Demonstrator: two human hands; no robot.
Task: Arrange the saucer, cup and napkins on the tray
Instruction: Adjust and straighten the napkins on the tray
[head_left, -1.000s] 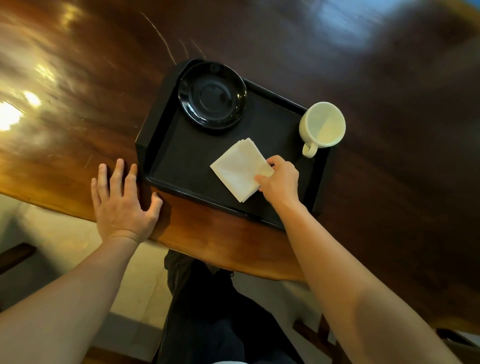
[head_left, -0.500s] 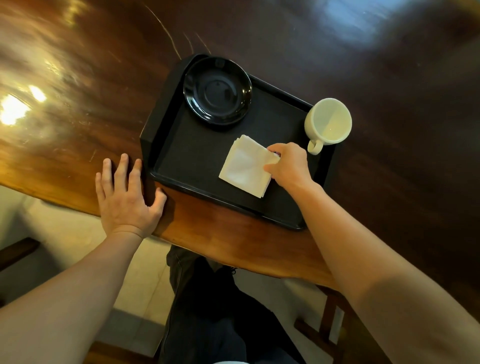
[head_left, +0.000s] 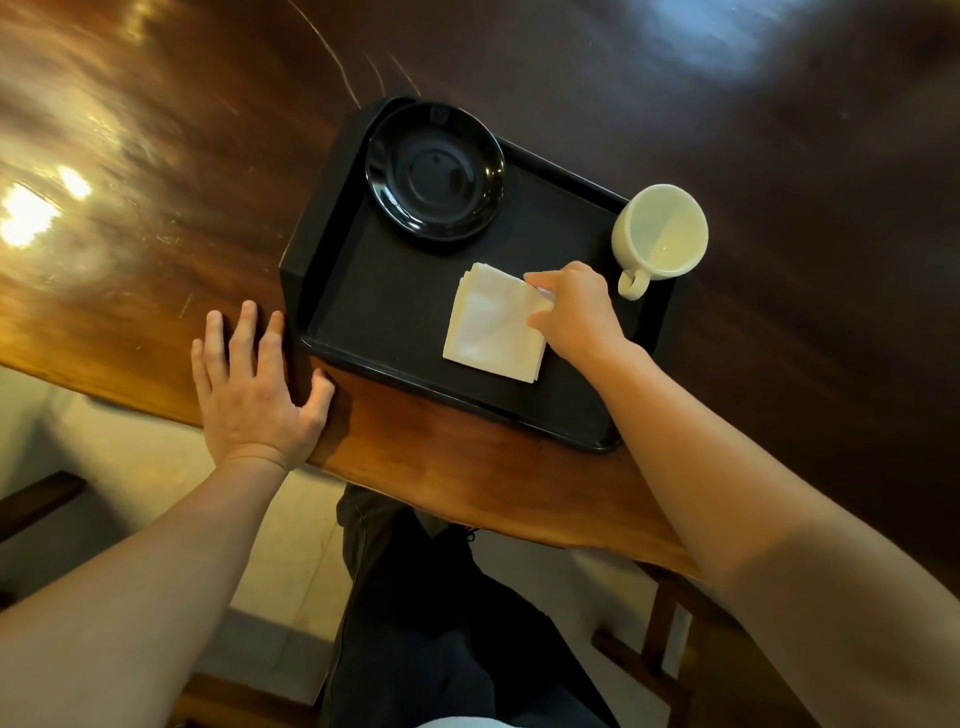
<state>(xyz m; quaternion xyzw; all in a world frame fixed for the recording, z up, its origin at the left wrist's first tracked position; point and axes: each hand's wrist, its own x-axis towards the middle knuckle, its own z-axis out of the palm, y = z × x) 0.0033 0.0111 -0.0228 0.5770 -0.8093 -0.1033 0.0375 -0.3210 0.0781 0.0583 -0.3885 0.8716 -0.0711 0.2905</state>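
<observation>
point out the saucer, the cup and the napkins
saucer (head_left: 435, 171), head view, centre well of the black dish
cup (head_left: 662, 228), head view, inside of the white bowl
napkins (head_left: 491, 325), head view, top sheet of the stack

on the black tray (head_left: 363, 291), the right hand (head_left: 574, 312) pinches the white napkins (head_left: 491, 325) between the saucer (head_left: 434, 171) and cup (head_left: 660, 231), left hand (head_left: 252, 387) flat on the surface (head_left: 156, 208).

Both forearms bare, no sleeves, no watch or rings; dark trousers (head_left: 415, 623) below table edge.
</observation>
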